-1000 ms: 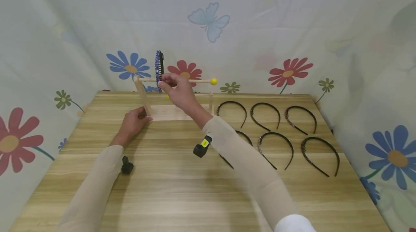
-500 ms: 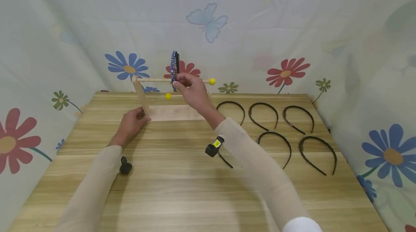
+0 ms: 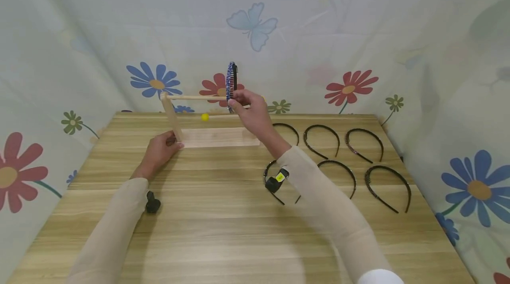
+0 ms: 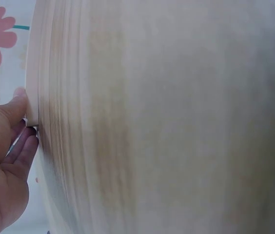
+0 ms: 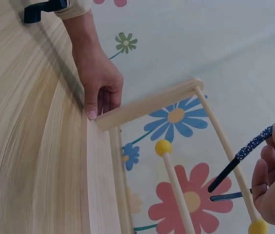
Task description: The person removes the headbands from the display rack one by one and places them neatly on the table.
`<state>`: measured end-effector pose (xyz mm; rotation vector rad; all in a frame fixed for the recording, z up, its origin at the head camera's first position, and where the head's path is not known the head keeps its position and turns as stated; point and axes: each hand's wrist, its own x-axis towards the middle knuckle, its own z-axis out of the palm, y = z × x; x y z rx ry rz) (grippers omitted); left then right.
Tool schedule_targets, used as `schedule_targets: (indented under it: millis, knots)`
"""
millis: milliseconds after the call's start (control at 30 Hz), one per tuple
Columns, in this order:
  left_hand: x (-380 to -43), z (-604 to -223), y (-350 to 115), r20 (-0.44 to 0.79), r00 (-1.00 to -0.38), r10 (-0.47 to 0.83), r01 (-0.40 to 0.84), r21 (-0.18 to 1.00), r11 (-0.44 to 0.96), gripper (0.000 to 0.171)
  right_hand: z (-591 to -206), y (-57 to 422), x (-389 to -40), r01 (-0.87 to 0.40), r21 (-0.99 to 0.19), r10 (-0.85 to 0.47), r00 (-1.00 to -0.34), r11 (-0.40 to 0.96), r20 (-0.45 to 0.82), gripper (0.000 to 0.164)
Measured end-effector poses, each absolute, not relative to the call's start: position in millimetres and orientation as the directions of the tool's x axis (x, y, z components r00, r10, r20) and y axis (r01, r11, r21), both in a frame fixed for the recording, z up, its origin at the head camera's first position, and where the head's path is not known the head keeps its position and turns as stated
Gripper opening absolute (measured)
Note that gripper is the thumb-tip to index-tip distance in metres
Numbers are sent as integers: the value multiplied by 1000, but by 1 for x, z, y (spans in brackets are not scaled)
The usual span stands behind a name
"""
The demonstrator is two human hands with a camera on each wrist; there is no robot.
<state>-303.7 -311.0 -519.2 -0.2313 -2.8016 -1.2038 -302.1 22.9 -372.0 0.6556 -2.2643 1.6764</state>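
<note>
My right hand [image 3: 256, 113] pinches a headband [image 3: 230, 82] covered in blue glitter, with black comb teeth inside. The headband stands upright at the upper rod [image 3: 195, 97] of a wooden rack [image 3: 219, 137]. In the right wrist view its black tips cross the line of that rod, close to the yellow end ball [image 5: 258, 227]. The fingers mostly hide this ball in the head view. At the rack's left end, my left hand [image 3: 159, 151] grips the base by its corner, thumb on top; the left wrist view shows thumb and fingers [image 4: 26, 146] at the board's edge.
A lower rod with a yellow ball [image 3: 205, 117] points left on the rack. Several dark headbands [image 3: 388, 186] lie in two rows on the table's right, partly under the right forearm. A flowered cloth [image 3: 255, 54] hangs behind the table [image 3: 215, 231].
My right hand has moved right along the upper rod with the glittery headband, toward the rod's ball end. My left hand keeps its grip on the rack's base.
</note>
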Motion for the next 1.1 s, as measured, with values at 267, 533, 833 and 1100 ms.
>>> schedule_targets:
  millis: [267, 533, 833, 1100]
  knots:
    - [-304, -518, -310, 124, -987, 99, 158, 715, 681, 52, -372, 41, -300, -473, -849, -165, -881, 237, 444, 19]
    - [-303, -516, -309, 115, -988, 102, 153, 720, 677, 53, -373, 61, -297, -449, -856, -133, -894, 257, 429, 20]
    - [-306, -522, -312, 129, -986, 103, 164, 722, 672, 54, -384, 80, -293, -447, -834, -116, -894, 323, 433, 25]
    - [-309, -524, -313, 129, -986, 109, 169, 717, 676, 53, -389, 89, -283, -491, -805, -123, -869, 332, 479, 24]
